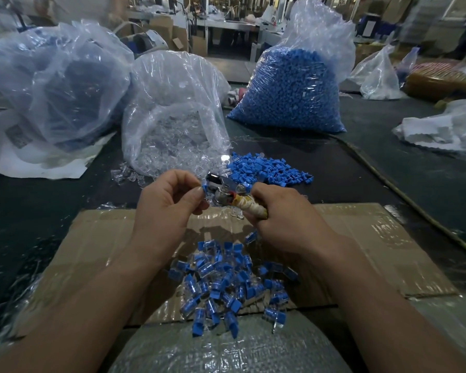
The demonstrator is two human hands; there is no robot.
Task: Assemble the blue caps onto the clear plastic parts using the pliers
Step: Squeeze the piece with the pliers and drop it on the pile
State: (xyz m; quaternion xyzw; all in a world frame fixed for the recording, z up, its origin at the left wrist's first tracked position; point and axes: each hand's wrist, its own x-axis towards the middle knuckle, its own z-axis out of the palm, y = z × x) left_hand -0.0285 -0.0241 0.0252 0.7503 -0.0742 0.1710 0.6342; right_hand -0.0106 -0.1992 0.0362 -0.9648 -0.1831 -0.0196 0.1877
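Note:
My left hand [170,195] pinches a small blue cap [205,187] with a clear part at the jaws of the pliers [226,191]. My right hand [277,222] grips the pliers by their tape-wrapped handle [253,208]. A heap of loose blue caps [264,169] lies just beyond the hands. Loose clear plastic parts [131,176] spill from an open clear bag [172,122]. Below my hands, a pile of assembled clear parts with blue caps [226,281] rests on flattened cardboard [374,251].
A big bag full of blue caps [296,87] stands at the back right. A large bag with dark contents [57,84] sits at the back left on white sheet. Crumpled plastic bags [447,127] lie at the right. The dark table [388,162] carries all of it.

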